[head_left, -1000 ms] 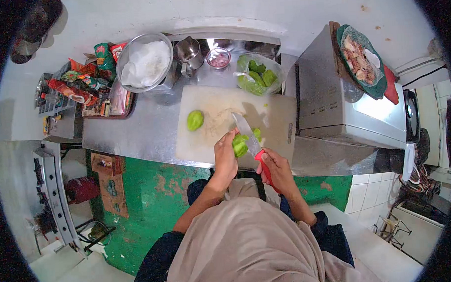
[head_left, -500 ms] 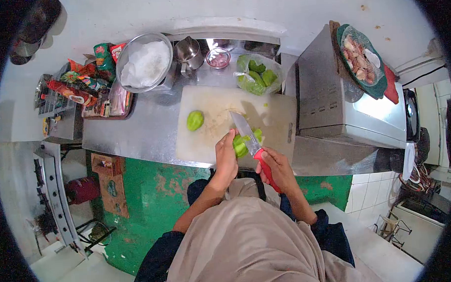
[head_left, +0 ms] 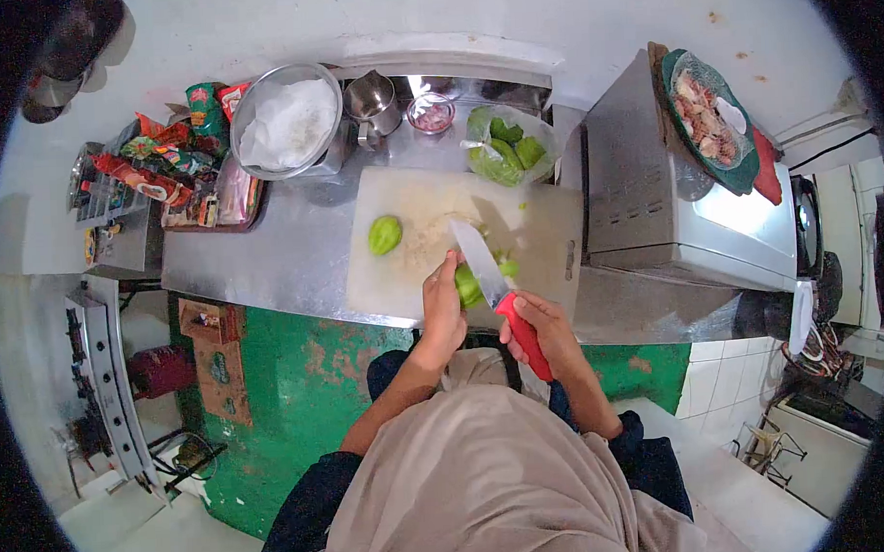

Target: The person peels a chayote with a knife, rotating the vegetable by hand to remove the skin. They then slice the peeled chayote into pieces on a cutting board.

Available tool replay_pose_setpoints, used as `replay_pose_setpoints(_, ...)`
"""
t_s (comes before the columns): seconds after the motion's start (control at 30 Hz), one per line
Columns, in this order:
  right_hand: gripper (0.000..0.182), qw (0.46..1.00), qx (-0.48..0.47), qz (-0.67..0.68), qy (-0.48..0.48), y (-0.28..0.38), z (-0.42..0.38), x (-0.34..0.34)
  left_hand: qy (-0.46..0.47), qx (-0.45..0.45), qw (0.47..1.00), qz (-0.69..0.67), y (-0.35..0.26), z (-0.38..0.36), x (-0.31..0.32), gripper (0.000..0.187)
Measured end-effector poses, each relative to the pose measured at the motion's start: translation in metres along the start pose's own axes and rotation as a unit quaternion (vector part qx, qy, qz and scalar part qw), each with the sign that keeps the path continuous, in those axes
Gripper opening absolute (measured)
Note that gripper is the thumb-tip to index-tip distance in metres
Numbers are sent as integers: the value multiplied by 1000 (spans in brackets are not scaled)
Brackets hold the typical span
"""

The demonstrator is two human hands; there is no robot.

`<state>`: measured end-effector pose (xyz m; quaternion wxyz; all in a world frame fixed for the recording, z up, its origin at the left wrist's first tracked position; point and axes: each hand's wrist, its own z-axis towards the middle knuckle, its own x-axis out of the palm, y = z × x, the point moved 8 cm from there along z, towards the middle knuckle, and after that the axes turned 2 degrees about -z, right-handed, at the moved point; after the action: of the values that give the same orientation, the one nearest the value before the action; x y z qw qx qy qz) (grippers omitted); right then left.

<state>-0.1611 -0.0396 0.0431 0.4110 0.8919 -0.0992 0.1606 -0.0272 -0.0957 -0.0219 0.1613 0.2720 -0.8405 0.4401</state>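
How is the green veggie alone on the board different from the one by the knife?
The lone veggie lies untouched; the other veggie is at the left hand, by the knife. The lone veggie shows fully; the other veggie is partly hidden by the knife. Both are green.

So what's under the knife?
Green vegetable shows on both sides of the knife, with the board beneath. What lies directly under the blade is covered, so any cut there can't be seen.
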Motion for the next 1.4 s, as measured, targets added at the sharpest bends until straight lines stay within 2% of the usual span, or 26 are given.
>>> replay_pose_setpoints(0.17, 27, 990, -107, -58, -77, 6, 4, -15, 15, -9, 999, -29, -11, -8, 8, 40)
replay_pose_setpoints(0.27, 25, 929, -210, -230, -201, 27, 7, -22, 33, -20, 999, -11, -7, -10, 10, 43)
replay_pose_setpoints(0.37, 32, 914, -224, -282, -185, 35, 16, -18, 29, -33, 999, -21, -6, -8, 8, 41)
replay_pose_setpoints(0.47, 41, 851, -256, -423, -177, 18, 31, -27, 3, -36, 999, -32, -5, -7, -5, 41)
replay_pose_setpoints(0.57, 49, 738, -340, -547, -200, 16, 25, -19, 36, -16, 999, 24, -11, -7, -14, 49)
replay_pose_setpoints(0.6, 50, 752, -298, -552, -203, 14, 27, -20, 76, 18, 990, 120, -16, -8, -11, 53)
replay_pose_setpoints(0.67, 54, 775, -213, -558, -209, 13, 25, -20, 152, 82, 936, 306, -19, -13, -2, 62)
replay_pose_setpoints(0.77, 59, 766, -197, -574, -211, 13, 23, -19, 201, 200, 817, 502, -21, -34, 19, 76)
replay_pose_setpoints(0.87, 62, 742, -224, -593, -220, 19, 17, -16, 237, 150, 748, 601, -2, -37, 24, 83)
replay_pose_setpoints(0.97, 61, 724, -218, -615, -222, 17, 14, -16, 242, 116, 705, 656, 11, -29, 21, 88)
replay_pose_setpoints(1.07, 60, 711, -219, -633, -215, 17, 6, -15, 245, 155, 673, 680, 9, -24, 22, 91)
replay_pose_setpoints(1.17, 57, 704, -189, -649, -217, 17, -7, -19, 233, 135, 685, 677, 8, -17, 19, 92)
replay_pose_setpoints(1.37, 56, 740, -142, -622, -211, 12, -44, -41, 174, 86, 695, 692, 8, 6, 1, 91)
replay_pose_setpoints(1.4, 55, 762, -149, -595, -209, 16, -50, -44, 172, 103, 707, 679, 7, 9, -2, 90)
